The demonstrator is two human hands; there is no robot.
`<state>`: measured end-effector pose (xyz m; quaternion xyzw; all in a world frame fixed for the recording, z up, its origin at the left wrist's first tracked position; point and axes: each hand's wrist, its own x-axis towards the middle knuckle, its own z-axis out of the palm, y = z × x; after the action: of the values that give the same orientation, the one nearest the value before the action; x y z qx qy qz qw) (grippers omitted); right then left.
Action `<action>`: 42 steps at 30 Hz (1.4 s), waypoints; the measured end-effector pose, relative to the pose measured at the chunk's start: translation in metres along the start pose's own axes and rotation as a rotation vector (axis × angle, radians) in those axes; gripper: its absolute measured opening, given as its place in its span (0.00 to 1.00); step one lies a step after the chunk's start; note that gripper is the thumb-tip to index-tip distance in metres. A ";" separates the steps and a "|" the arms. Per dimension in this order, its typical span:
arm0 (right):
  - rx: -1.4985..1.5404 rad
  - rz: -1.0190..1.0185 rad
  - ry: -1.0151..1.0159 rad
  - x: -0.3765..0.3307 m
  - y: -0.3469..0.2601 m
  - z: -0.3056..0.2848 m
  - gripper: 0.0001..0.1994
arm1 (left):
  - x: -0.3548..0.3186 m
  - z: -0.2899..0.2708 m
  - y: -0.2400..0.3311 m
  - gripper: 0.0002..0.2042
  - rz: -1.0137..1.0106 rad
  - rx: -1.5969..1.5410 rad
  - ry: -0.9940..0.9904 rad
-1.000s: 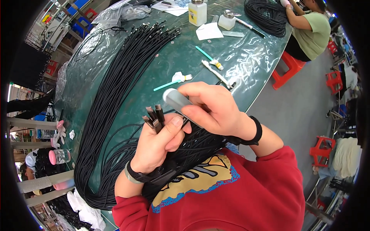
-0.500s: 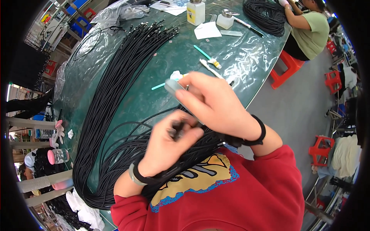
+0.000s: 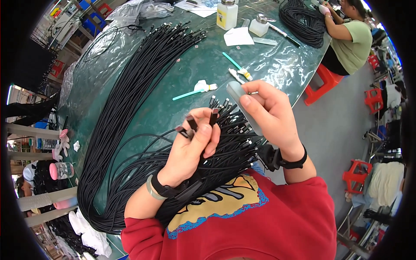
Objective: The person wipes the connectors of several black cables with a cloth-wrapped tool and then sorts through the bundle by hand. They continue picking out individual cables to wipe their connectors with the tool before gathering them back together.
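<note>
My left hand [image 3: 184, 154] is closed around a few black cable plugs [image 3: 214, 116] with metal tips that stick up between its fingers and thumb. Pinched between the thumb and fingers of my right hand [image 3: 275, 115] is a flat, translucent greyish strip [image 3: 242, 105] with a rounded end, apart from the plugs. Beneath both hands lie many black cable ends [image 3: 236, 138], close to my body. These cables loop left, where a long black cable bundle [image 3: 115, 108] stretches to the table's far side with its plugs together.
Teal-handled swabs or brushes [image 3: 188, 95] with white and yellow ends lie on the green table [image 3: 156, 99]. Farther back are two bottles [image 3: 227, 15], paper [image 3: 239, 37] and a black pen [image 3: 284, 34]. At the far right, a person [image 3: 351, 37] sits beside coiled cables [image 3: 301, 21].
My hands have moved apart: the right hand with the strip has shifted right. My left hand has turned, so the plugs in it now show more clearly.
</note>
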<state>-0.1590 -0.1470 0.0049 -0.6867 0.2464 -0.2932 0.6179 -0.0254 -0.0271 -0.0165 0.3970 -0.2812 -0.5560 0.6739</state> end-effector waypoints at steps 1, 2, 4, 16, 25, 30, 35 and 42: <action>0.001 0.000 0.001 -0.001 0.000 -0.001 0.08 | 0.000 0.001 -0.001 0.13 0.044 -0.040 0.028; 0.001 -0.006 -0.025 -0.002 0.000 -0.003 0.08 | -0.001 0.000 0.000 0.13 0.043 -0.038 0.028; 0.002 -0.016 -0.074 -0.005 0.001 -0.005 0.08 | -0.004 -0.003 0.008 0.13 -0.009 0.074 0.023; -0.266 -0.310 -0.147 -0.018 0.001 0.010 0.07 | -0.015 0.004 0.018 0.13 -0.086 0.292 0.062; -0.354 -0.300 -0.087 0.013 -0.003 0.029 0.05 | -0.019 0.014 0.009 0.11 -0.036 0.597 0.007; -0.239 -0.334 0.056 0.017 0.001 0.026 0.05 | -0.018 0.009 0.014 0.11 -0.105 0.531 0.003; -0.201 -0.298 -0.017 -0.006 0.004 0.028 0.06 | -0.017 0.007 0.014 0.11 -0.153 0.451 0.043; -0.295 -0.256 -0.010 0.018 -0.007 0.027 0.07 | -0.017 0.018 0.014 0.09 -0.062 0.663 -0.058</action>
<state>-0.1278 -0.1399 0.0117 -0.7969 0.1943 -0.3269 0.4694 -0.0366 -0.0134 0.0063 0.5872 -0.4536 -0.4655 0.4824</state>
